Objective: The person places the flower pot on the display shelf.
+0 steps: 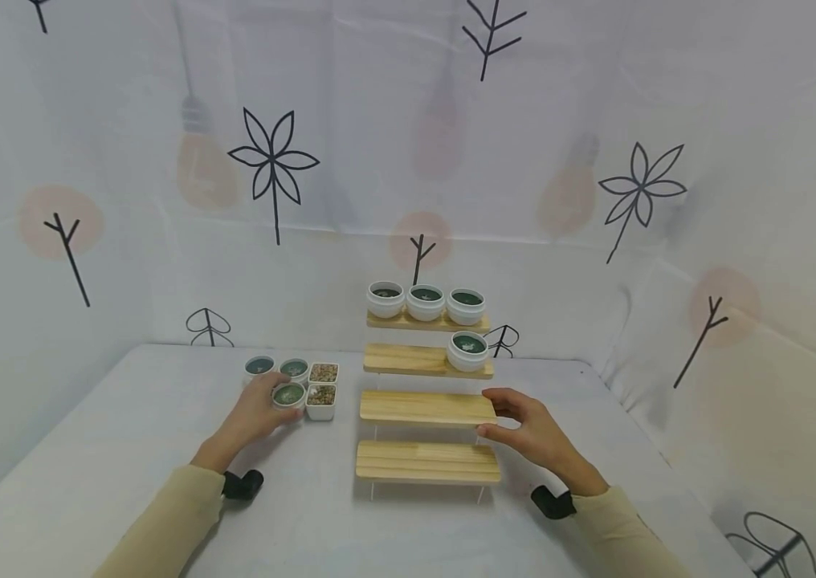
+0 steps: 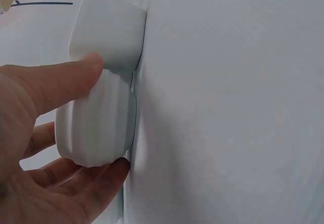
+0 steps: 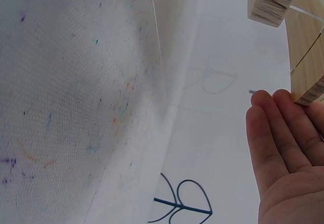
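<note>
My left hand (image 1: pixel 259 408) grips a round, ribbed white pot (image 2: pixel 96 123) with a dark green top, the thumb on one side and fingers on the other. In the left wrist view it stands on the table against a square white pot (image 2: pixel 109 29). My right hand (image 1: pixel 529 429) is at the right end of the second-lowest wooden shelf (image 1: pixel 426 408), fingertips right at its edge. In the right wrist view those fingers (image 3: pixel 263 128) lie nearly straight beside the shelf end (image 3: pixel 310 85).
Two more round pots (image 1: pixel 259 366) and square pots of brownish granules (image 1: pixel 324 372) cluster at left. The top shelf (image 1: pixel 426 323) bears three round pots (image 1: pixel 426 303); one pot (image 1: pixel 467 351) stands at the right of the shelf below. The lowest shelf (image 1: pixel 428 462) is nearest me. Patterned cloth hangs behind.
</note>
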